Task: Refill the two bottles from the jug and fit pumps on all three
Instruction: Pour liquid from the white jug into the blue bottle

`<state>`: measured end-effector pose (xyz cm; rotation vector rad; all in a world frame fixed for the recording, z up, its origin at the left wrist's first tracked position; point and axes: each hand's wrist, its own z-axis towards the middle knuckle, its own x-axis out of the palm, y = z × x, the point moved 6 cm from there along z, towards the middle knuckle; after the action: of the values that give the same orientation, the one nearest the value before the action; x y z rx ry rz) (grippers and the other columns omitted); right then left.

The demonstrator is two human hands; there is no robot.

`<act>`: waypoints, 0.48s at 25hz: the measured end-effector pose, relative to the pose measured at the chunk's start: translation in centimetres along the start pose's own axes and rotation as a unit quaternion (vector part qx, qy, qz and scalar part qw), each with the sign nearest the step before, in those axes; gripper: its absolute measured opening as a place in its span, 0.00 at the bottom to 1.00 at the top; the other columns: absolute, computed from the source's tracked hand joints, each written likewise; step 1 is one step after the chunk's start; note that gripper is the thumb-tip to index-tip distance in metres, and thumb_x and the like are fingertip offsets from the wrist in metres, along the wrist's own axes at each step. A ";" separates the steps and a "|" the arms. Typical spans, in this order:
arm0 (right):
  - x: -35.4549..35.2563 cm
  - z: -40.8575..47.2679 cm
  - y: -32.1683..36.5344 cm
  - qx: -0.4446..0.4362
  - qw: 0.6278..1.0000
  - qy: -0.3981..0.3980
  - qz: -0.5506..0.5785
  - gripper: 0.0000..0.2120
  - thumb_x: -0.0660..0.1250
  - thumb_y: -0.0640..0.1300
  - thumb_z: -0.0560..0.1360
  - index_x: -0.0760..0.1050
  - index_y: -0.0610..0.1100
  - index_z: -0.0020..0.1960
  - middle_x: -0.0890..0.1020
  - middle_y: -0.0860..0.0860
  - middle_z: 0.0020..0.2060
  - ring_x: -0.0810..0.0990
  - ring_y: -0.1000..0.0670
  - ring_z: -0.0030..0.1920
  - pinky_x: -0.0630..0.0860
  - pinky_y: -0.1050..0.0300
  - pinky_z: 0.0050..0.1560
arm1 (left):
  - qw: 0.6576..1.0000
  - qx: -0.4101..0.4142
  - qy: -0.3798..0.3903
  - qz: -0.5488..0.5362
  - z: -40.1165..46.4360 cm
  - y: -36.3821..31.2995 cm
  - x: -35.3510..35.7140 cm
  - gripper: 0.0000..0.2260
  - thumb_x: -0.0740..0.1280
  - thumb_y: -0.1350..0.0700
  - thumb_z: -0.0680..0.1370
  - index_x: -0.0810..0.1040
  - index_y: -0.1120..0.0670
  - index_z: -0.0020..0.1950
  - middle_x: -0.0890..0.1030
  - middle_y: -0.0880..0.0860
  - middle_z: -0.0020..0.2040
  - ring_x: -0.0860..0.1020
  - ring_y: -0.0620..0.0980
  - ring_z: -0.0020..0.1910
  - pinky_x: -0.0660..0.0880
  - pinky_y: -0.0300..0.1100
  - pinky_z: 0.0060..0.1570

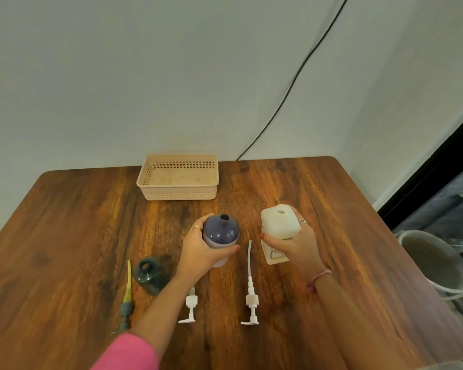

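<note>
My left hand (201, 249) grips an upright purple bottle (221, 231) with an open neck at the table's middle. To its right, my right hand (294, 241) wraps around a white square jug (278, 222), also uncapped and upright. A small dark teal bottle (150, 273) stands open to the left. Three pumps lie flat on the wood: a teal pump (126, 303) with a yellowish tube at far left, a white pump (190, 308) partly under my left forearm, and another white pump (251, 297) between my arms.
A beige perforated basket (178, 193) stands at the table's (78, 222) far edge against the wall. A black cable (292, 86) runs down the wall behind it. Off the right edge, a grey bucket (436, 263) sits on the floor.
</note>
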<state>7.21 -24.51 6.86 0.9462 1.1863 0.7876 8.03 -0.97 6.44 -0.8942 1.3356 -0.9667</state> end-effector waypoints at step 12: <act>-0.9 4.2 16.9 -0.162 0.984 -0.007 -0.076 0.29 0.79 0.47 0.59 0.72 0.53 0.57 0.80 0.56 0.49 0.79 0.57 0.49 0.78 0.62 0.45 | 0.995 0.096 -0.035 -0.015 3.5 -11.5 -6.3 0.32 0.81 0.55 0.62 0.68 0.41 0.58 0.75 0.37 0.48 0.76 0.34 0.45 0.72 0.23 0.36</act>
<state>10.80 -19.14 23.10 0.5852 1.0639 0.8198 11.01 0.73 19.56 -0.7963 1.1505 -1.0587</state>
